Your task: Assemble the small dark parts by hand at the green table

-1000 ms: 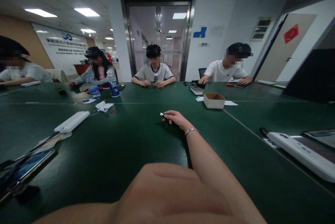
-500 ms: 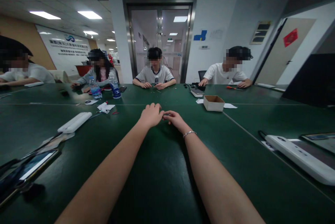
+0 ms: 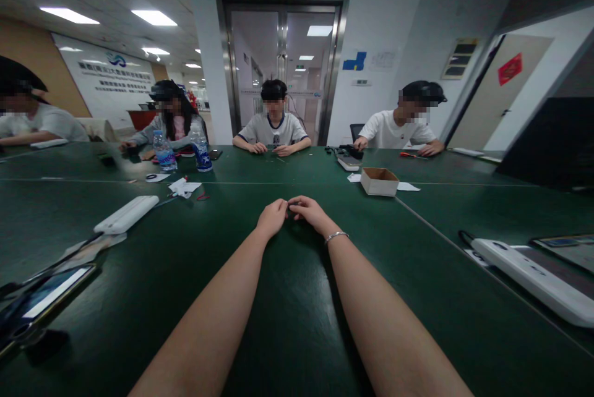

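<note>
Over the middle of the dark green table [image 3: 297, 298], my left hand [image 3: 272, 217] and my right hand [image 3: 310, 211] meet at the fingertips. The left fingers are closed together. On my right hand, thumb and fingers pinch inward around a small dark thing [image 3: 291, 208], too small and too covered to name. Both hands appear to be touching it. A silver bracelet [image 3: 336, 236] circles my right wrist.
An open cardboard box [image 3: 379, 183] stands ahead right, near scraps of paper. White power banks [image 3: 127, 216] and a phone [image 3: 60, 292] lie left; another long white device [image 3: 533, 282] lies right. Two bottles [image 3: 202, 153] stand farther back. Several people sit across the table.
My left hand has turned and its spread fingers have drawn together, closing in beside the right fingertips. My right hand has stayed nearly in place. The view has shifted slightly.
</note>
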The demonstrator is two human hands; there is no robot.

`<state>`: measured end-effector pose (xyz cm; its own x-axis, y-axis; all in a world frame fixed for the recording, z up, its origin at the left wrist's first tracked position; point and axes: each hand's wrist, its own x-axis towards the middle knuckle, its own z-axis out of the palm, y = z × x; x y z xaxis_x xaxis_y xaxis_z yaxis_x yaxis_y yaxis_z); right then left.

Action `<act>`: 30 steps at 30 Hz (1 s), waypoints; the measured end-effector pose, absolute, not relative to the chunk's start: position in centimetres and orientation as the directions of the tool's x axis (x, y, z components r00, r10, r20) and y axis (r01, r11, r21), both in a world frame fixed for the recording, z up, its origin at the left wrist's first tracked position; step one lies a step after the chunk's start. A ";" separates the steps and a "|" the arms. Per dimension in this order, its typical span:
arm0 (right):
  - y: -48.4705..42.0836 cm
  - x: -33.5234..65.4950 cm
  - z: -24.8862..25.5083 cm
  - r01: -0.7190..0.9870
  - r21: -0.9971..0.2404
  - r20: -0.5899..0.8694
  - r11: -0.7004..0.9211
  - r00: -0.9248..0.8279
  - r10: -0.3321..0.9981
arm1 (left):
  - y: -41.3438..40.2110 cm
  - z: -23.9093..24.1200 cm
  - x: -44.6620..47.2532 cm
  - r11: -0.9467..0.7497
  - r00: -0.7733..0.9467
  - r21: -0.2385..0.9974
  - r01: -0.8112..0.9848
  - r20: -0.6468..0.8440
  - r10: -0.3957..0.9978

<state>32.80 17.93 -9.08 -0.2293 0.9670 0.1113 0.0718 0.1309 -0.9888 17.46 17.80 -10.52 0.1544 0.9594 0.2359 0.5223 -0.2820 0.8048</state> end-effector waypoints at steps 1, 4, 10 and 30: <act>18.0 32.8 -9.2 0.067 -0.989 0.110 0.129 -0.232 0.966 | 18.0 -10.7 17.3 -0.288 0.147 0.836 0.468 0.247 0.958; 18.2 32.8 -9.4 0.047 -0.990 0.117 0.130 -0.219 0.969 | 18.2 -10.9 17.3 -0.289 0.111 0.911 0.295 0.267 0.957; 18.5 33.0 -9.6 -0.004 -0.994 0.111 0.113 -0.207 0.972 | 18.0 -10.8 17.4 -0.281 0.129 0.945 0.169 0.262 0.956; 18.2 33.4 -9.6 -0.015 -0.990 0.139 0.140 -0.261 0.955 | 16.4 -9.2 17.1 -0.237 0.141 0.767 0.596 0.191 0.971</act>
<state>33.41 18.20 -9.56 -0.2610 0.9553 0.1385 -0.0149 0.1395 -0.9901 17.11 16.39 -9.24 0.1412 0.9714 0.1908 0.5960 -0.2373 0.7672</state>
